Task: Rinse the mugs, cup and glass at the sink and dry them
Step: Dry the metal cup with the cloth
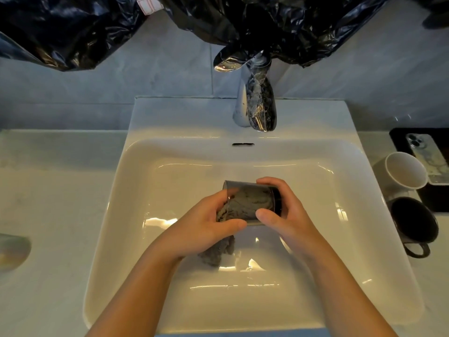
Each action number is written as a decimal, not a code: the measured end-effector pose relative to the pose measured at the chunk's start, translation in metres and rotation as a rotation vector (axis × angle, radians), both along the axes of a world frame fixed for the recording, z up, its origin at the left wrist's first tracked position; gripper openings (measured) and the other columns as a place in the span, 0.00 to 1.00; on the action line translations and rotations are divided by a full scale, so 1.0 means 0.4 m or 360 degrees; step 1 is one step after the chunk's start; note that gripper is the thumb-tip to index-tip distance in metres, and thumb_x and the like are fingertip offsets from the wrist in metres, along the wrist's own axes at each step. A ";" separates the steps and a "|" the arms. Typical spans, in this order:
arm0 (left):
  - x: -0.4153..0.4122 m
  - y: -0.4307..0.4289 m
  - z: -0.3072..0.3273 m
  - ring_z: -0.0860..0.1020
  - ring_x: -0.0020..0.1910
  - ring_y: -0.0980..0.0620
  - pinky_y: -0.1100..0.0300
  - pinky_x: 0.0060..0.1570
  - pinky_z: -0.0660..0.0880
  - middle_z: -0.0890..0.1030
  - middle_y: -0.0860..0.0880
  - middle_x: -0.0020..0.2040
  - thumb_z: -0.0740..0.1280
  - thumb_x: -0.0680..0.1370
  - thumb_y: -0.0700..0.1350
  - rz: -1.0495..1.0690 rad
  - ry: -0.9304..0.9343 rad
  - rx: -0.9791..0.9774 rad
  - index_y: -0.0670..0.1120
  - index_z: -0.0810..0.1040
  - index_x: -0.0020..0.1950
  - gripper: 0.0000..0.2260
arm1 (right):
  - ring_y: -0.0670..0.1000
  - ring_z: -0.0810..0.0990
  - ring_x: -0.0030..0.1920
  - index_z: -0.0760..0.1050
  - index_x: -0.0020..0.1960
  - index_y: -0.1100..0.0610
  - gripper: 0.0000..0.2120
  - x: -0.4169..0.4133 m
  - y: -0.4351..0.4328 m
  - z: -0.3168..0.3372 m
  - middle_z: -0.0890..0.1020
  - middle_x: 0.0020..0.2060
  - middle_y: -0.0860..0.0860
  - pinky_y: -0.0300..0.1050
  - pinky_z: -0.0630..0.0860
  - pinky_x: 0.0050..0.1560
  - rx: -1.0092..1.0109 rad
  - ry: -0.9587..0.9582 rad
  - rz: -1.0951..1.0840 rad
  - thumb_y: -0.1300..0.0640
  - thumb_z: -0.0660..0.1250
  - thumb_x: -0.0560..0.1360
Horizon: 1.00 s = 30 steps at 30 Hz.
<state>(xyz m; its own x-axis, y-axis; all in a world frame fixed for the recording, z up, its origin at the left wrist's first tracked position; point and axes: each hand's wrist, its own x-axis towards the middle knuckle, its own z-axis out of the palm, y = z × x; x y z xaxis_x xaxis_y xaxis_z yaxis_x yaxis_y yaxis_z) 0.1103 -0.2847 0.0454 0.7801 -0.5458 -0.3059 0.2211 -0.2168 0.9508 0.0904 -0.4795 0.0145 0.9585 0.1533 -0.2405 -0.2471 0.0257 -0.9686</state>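
The glass (252, 203) is held on its side low over the sink (170, 300), w/ its open end to the left & its dark bottom to the right. A grey cloth (216, 251) is stuffed inside it, & the rest hangs down under the left hand (204, 222). The cloth is gripped by that hand at the mouth of the glass, fingers curled on it. The bottom end is clamped by the right hand (286, 215), thumb in front, fingers over the top.

This looks like the drying step. To do it well, the cloth should be pushed right to the bottom & the glass turned round, so every bit inside gets wiped. The glass is prob. slippy, so it should be held firm but not squeezed hard. The outside should be wiped too.

A white mug (405, 171) & a black mug (413, 222) are stood on the counter to the right. No water is seen at the tap (255, 103)
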 end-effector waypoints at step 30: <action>0.008 0.002 -0.029 0.82 0.54 0.51 0.58 0.56 0.78 0.84 0.49 0.53 0.70 0.73 0.40 0.0165 0.0387 -0.0100 0.49 0.77 0.60 0.16 | 0.52 0.84 0.44 0.69 0.65 0.36 0.23 -0.015 -0.009 -0.003 0.80 0.55 0.41 0.43 0.79 0.35 0.0010 0.0254 0.0218 0.45 0.70 0.71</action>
<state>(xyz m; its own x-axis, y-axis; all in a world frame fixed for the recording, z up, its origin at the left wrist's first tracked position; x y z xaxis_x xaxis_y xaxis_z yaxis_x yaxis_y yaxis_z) 0.1136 -0.2840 0.0339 0.7406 -0.4906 -0.4591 0.4625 -0.1234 0.8780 0.0844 -0.4829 0.0135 0.8783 0.2818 -0.3862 -0.3991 -0.0126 -0.9168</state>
